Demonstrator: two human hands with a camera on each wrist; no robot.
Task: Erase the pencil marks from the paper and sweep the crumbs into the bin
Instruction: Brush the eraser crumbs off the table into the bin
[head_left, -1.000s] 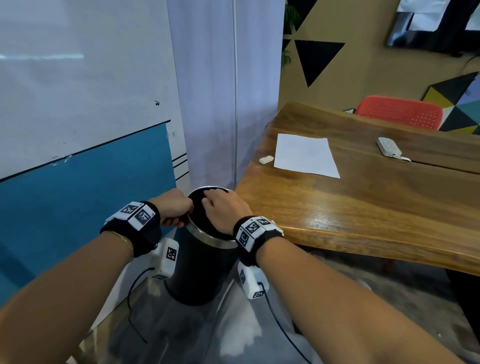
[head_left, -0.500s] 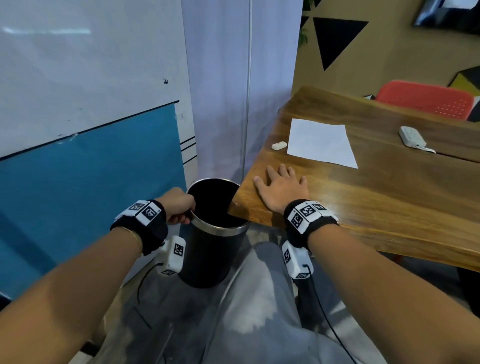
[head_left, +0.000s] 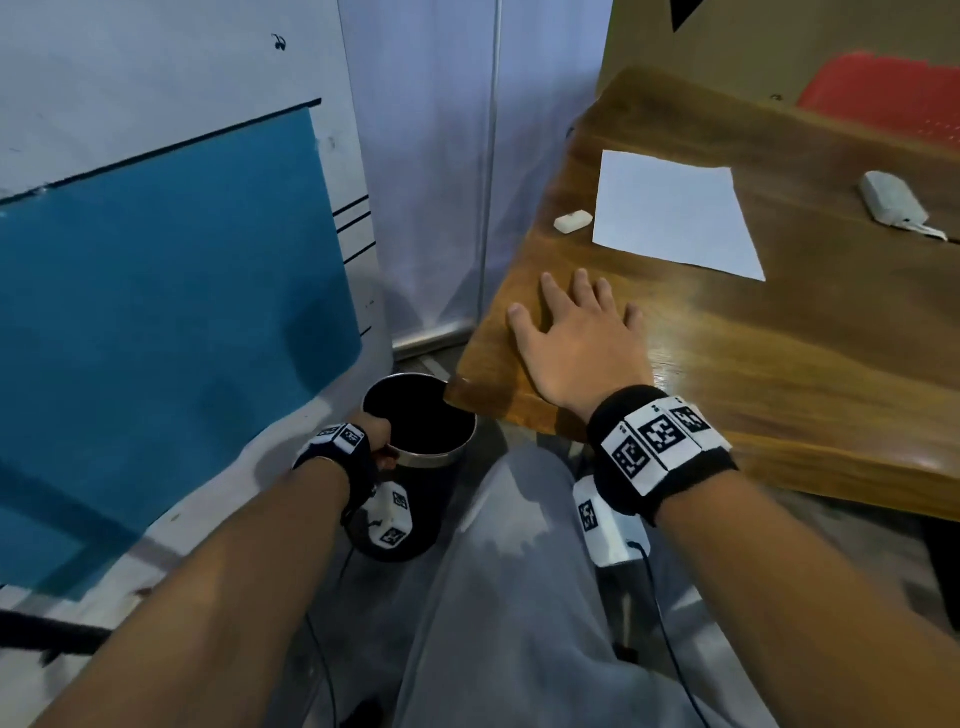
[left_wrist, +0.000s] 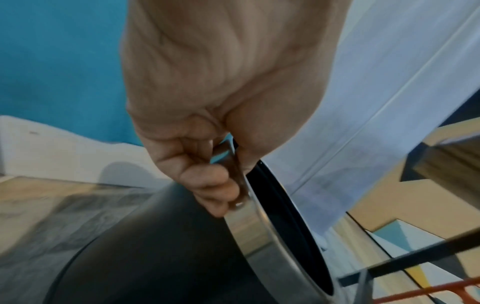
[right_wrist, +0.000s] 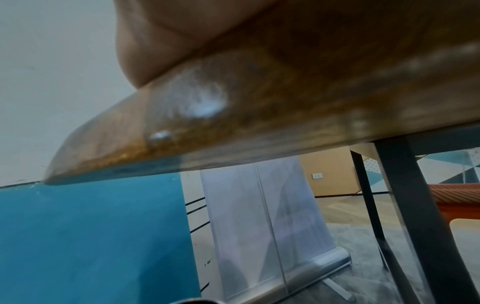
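Gripping the bin (head_left: 418, 457) rim, left hand (head_left: 375, 434); right hand (head_left: 582, 343) flat on table (head_left: 779, 353), near paper (head_left: 670, 213).

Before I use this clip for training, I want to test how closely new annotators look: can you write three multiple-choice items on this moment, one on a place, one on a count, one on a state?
1. Where does the small white block eraser lie?
A. inside the bin
B. on the wooden table, left of the white sheet of paper
C. on top of the paper

2. How many sheets of paper lie on the table?
A. one
B. two
C. three

3. What is the left hand doing?
A. lying flat on the table
B. holding the eraser
C. gripping the metal rim of the black round bin

Answers: 1 B, the eraser sits on bare wood just off the sheet's left edge. 2 A, only one sheet shows. 3 C, the left wrist view shows fingers and thumb pinching the rim, while the right hand lies flat on the table.
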